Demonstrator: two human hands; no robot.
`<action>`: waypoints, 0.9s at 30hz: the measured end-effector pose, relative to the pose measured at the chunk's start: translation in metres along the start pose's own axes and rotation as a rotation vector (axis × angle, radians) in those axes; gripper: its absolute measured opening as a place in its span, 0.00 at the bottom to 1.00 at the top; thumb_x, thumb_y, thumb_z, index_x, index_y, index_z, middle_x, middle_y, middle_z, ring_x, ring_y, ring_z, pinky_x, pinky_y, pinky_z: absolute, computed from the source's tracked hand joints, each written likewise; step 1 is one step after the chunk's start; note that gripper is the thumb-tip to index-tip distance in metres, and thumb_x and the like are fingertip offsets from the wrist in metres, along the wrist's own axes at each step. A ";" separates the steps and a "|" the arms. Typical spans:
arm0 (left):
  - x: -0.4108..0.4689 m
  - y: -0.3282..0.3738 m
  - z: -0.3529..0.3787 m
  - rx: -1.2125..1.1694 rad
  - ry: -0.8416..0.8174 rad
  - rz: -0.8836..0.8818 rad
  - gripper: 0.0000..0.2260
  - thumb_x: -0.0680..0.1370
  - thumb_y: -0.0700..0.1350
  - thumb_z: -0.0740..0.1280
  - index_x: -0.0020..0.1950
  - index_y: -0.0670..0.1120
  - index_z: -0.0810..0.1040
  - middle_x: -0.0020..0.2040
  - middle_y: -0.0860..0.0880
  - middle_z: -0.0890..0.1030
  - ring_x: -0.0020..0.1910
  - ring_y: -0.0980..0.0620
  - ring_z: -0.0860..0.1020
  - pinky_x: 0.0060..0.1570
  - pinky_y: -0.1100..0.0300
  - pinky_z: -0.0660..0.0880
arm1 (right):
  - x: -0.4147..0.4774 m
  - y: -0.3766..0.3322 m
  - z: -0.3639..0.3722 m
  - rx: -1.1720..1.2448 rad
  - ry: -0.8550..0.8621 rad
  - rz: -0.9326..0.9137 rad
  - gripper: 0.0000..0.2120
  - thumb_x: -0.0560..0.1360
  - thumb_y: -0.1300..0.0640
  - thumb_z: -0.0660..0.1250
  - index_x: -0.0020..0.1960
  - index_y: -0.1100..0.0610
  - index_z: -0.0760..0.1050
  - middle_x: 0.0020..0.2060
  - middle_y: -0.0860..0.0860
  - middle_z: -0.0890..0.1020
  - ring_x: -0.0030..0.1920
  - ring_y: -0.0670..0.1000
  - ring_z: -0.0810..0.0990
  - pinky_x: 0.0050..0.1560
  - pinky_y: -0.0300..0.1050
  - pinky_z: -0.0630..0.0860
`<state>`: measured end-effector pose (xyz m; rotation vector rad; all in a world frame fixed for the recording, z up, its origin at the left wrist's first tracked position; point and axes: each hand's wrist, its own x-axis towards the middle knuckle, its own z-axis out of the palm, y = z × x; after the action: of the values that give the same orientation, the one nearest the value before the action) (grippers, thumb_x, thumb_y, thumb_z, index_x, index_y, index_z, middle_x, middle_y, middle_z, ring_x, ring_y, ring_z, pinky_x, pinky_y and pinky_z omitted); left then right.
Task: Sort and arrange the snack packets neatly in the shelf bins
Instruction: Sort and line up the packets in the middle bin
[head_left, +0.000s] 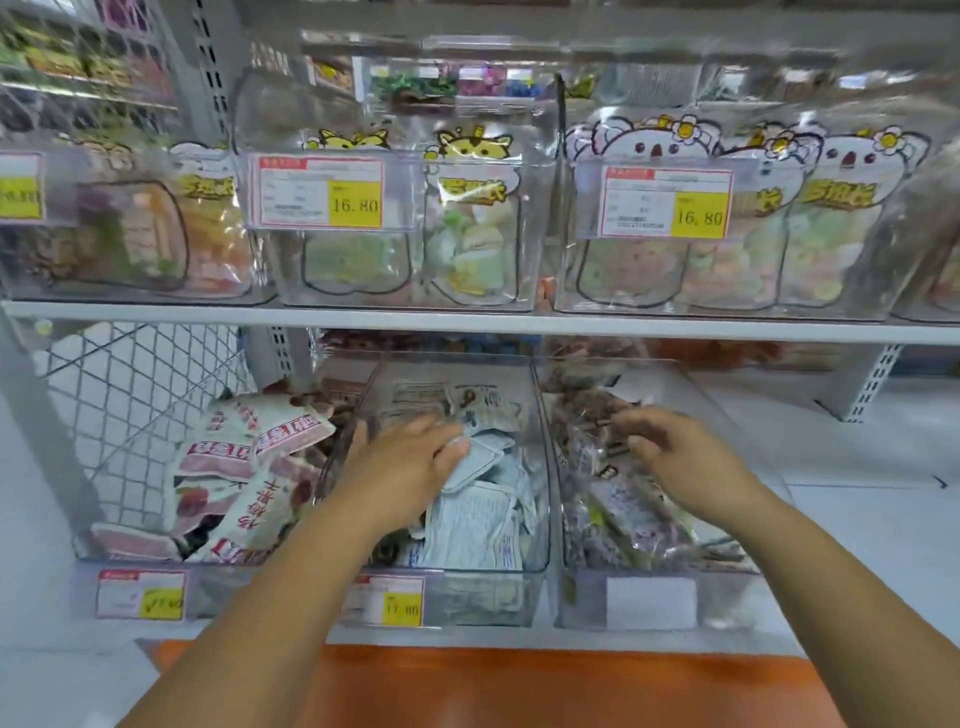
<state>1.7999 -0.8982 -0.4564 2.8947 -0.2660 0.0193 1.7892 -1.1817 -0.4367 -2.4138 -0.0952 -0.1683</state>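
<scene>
Three clear bins stand on the lower shelf. My left hand (410, 457) reaches into the middle bin (540, 561) and lies on the pale blue snack packets (478, 519), fingertips touching one small packet. My right hand (675, 452) is in the right bin (576, 597), fingers curled and pinching a dark, clear-wrapped snack packet (602, 410) at the top of the heap. The left bin (88, 540) holds a loose pile of pink and white packets (244, 467).
The upper shelf (467, 322) carries clear bins of cartoon-animal bags with price tags reading 16.80. A wire mesh panel (130, 384) closes the left side. An orange band (519, 686) runs below the lower shelf edge. To the right of the bins lies bare white shelf.
</scene>
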 end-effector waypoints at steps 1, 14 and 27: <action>0.001 0.002 -0.001 0.064 0.018 0.013 0.23 0.81 0.63 0.46 0.75 0.62 0.58 0.78 0.55 0.56 0.77 0.48 0.51 0.73 0.39 0.42 | -0.003 0.006 -0.012 -0.005 -0.071 0.030 0.09 0.79 0.57 0.63 0.55 0.46 0.77 0.58 0.44 0.78 0.58 0.49 0.77 0.56 0.46 0.75; -0.002 0.067 0.030 -0.182 0.093 0.353 0.28 0.78 0.65 0.52 0.77 0.60 0.52 0.77 0.66 0.46 0.75 0.62 0.53 0.71 0.60 0.56 | 0.012 0.043 -0.012 -0.567 -0.322 0.016 0.23 0.72 0.39 0.66 0.66 0.43 0.72 0.60 0.50 0.76 0.63 0.54 0.70 0.60 0.51 0.72; -0.002 0.067 0.040 -0.207 0.137 0.375 0.29 0.76 0.68 0.45 0.76 0.63 0.50 0.76 0.67 0.44 0.73 0.66 0.50 0.70 0.58 0.56 | 0.076 0.026 0.014 -0.488 -0.332 -0.196 0.36 0.72 0.42 0.69 0.75 0.38 0.56 0.76 0.48 0.54 0.73 0.54 0.60 0.70 0.48 0.62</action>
<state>1.7858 -0.9709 -0.4797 2.5840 -0.7330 0.2377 1.8684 -1.1901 -0.4532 -2.8982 -0.4940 0.1403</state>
